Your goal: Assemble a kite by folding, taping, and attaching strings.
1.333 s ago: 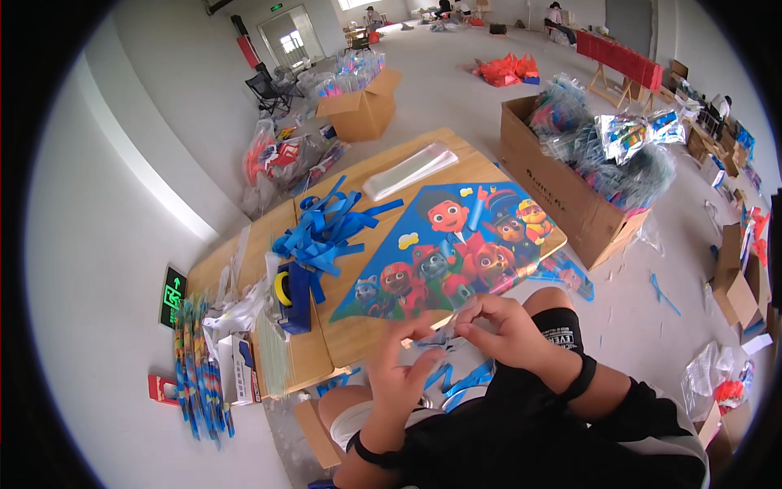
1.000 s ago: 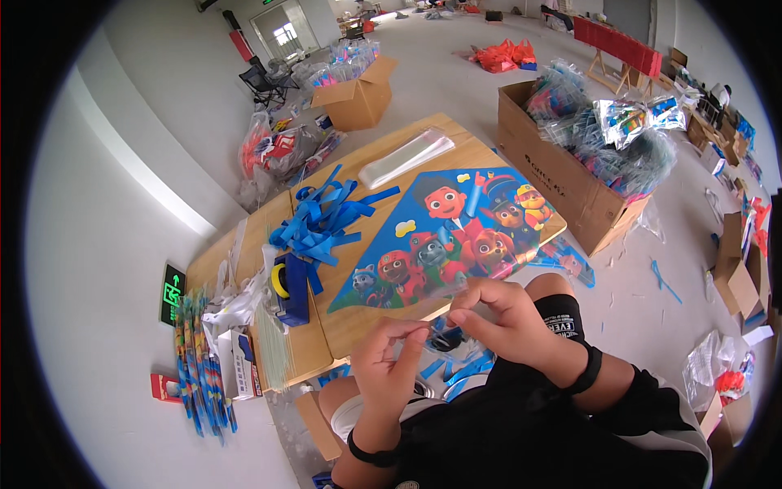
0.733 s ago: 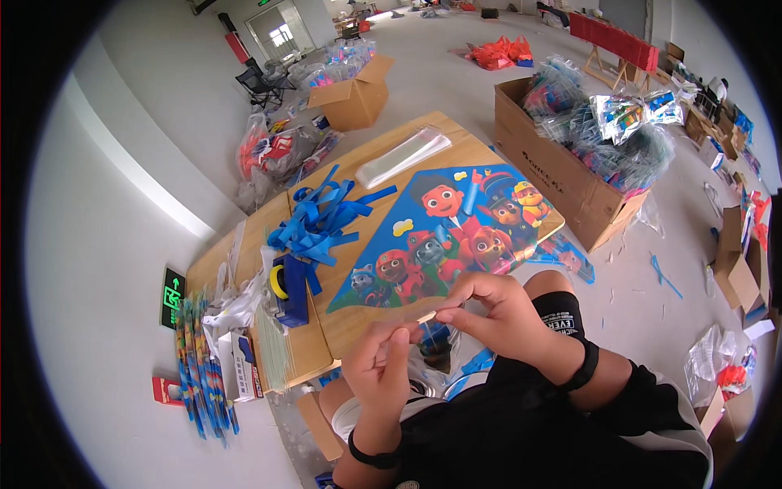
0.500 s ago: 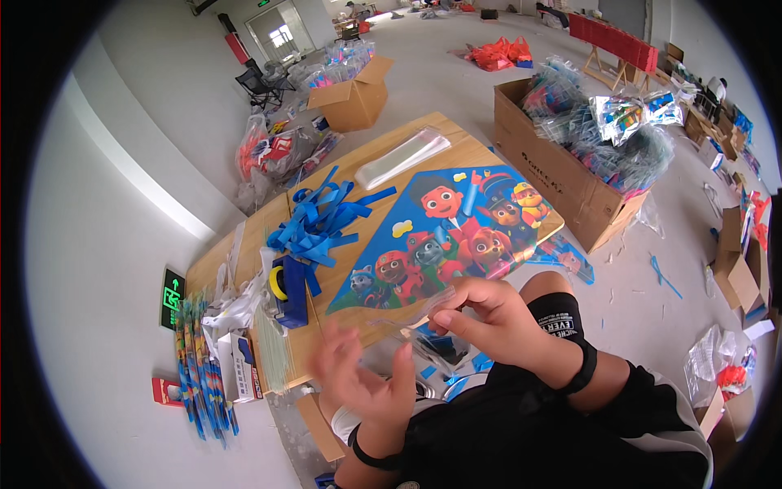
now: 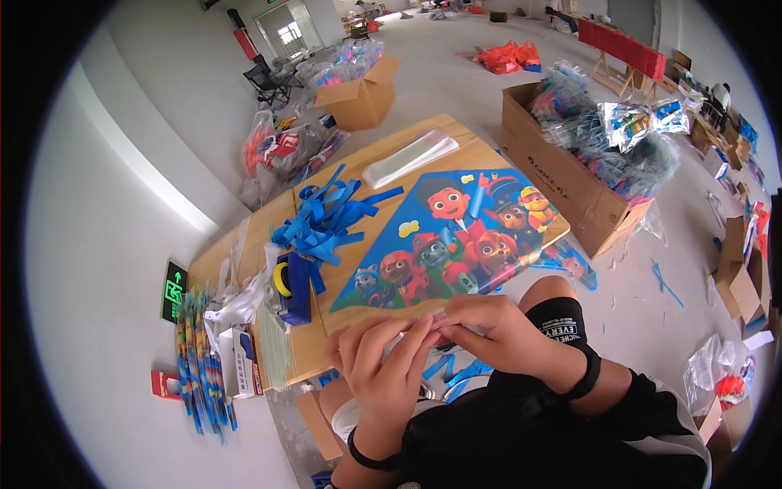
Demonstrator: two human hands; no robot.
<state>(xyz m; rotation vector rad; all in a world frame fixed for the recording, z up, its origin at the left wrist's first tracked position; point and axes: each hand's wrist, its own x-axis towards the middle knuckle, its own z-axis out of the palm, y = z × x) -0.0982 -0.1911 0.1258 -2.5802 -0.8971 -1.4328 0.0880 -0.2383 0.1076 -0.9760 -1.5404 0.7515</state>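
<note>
My left hand (image 5: pixel 376 352) and my right hand (image 5: pixel 498 332) meet above the near edge of the wooden table (image 5: pixel 306 349). Fingertips of both hands pinch a piece of clear plastic film (image 5: pixel 441 314); most of it is hidden behind the fingers, so its full shape cannot be made out. Just beyond the hands lies a blue kite sheet (image 5: pixel 407 232) printed with cartoon dogs and a figure, flat on the table. Its right corner reaches the table's edge.
Left on the table are blue ribbons (image 5: pixel 316 224), a blue tape dispenser (image 5: pixel 296 303) and pale thin rods (image 5: pixel 278 359). A stack of clear sleeves (image 5: pixel 407 160) lies at the back. A cardboard box (image 5: pixel 562 181) of bagged items stands right; bundled colourful packs (image 5: pixel 199 367) lean left.
My left hand, open and blurred before, has moved up and right to join the right hand and now pinches the plastic film too. The right hand still holds it.
</note>
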